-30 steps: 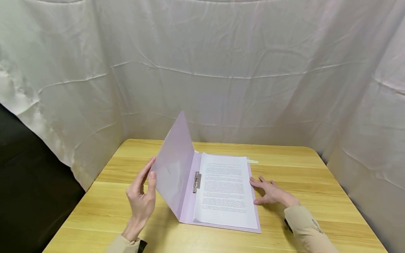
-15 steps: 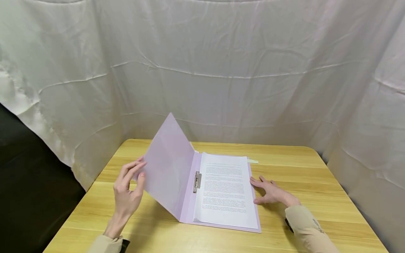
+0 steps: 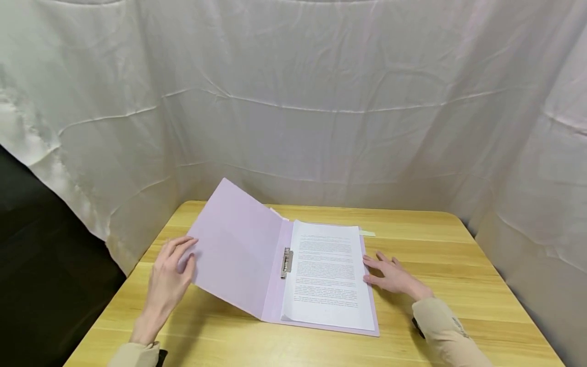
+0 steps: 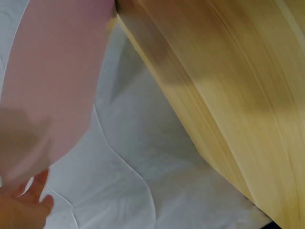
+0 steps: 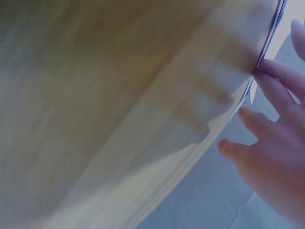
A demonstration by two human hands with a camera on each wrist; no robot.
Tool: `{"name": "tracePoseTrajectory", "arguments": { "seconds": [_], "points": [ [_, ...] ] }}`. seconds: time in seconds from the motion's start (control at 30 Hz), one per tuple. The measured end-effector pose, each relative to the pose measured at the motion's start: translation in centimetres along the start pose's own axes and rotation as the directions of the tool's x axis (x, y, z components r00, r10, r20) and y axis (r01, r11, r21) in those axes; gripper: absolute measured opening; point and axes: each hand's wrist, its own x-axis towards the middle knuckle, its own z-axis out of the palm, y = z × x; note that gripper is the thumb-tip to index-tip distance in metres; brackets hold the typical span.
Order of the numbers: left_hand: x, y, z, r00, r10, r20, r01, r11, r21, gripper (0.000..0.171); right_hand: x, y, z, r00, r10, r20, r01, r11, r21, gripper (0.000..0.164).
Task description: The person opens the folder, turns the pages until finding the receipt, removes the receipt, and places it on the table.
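A lilac clip folder (image 3: pixel 238 244) lies opened on the table, its left cover raised at a slant. My left hand (image 3: pixel 167 278) holds that cover by its outer edge; in the left wrist view the same hand (image 4: pixel 24 205) shows at the cover's corner. A stack of printed paper (image 3: pixel 327 275) lies on the folder's right side, beside a metal lever clip (image 3: pixel 286 262). At the folder's right edge my right hand (image 3: pixel 392 275) rests with fingers spread, fingertips against the edge. The right wrist view shows this hand (image 5: pixel 276 143) with its fingers extended along that edge.
The wooden table (image 3: pixel 422 239) has rounded far corners. A pale yellow tab (image 3: pixel 367 233) sticks out past the folder's upper right. Grey-white curtains (image 3: pixel 321 102) hang behind and at both sides, with a black area (image 3: pixel 46 255) at the left.
My left hand has moved left and swung the folder's cover outward and down, from nearly upright to a lower slant. My right hand stays at the right edge, barely shifted.
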Motion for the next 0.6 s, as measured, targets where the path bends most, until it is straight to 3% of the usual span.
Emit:
{"name": "tracePoseTrajectory", "arguments": {
  "seconds": [0.17, 0.3, 0.4, 0.6],
  "points": [
    [-0.5, -0.9, -0.3, 0.990, -0.043, 0.132, 0.019, 0.983, 0.181, 0.037, 0.1, 0.0, 0.1, 1.000, 0.011, -0.008, -0.011, 1.000, -0.011, 0.063],
    [-0.7, -1.3, -0.1, 0.963, -0.078, 0.258, 0.003, 0.960, 0.279, 0.039, 0.2, 0.1, 0.2, 1.000, -0.008, -0.021, 0.008, 1.000, -0.028, 0.063],
    [-0.7, -1.6, 0.2, 0.929, -0.131, 0.347, 0.024, 0.955, 0.297, 0.038, 0.3, 0.2, 0.2, 0.999, -0.025, -0.034, 0.024, 0.999, -0.040, 0.064],
    [-0.8, -2.5, 1.5, 0.827, -0.220, 0.518, 0.119, 0.968, 0.220, 0.047, 0.5, 0.3, 0.4, 0.998, -0.029, -0.055, 0.027, 0.999, -0.032, 0.064]
  ]
}}
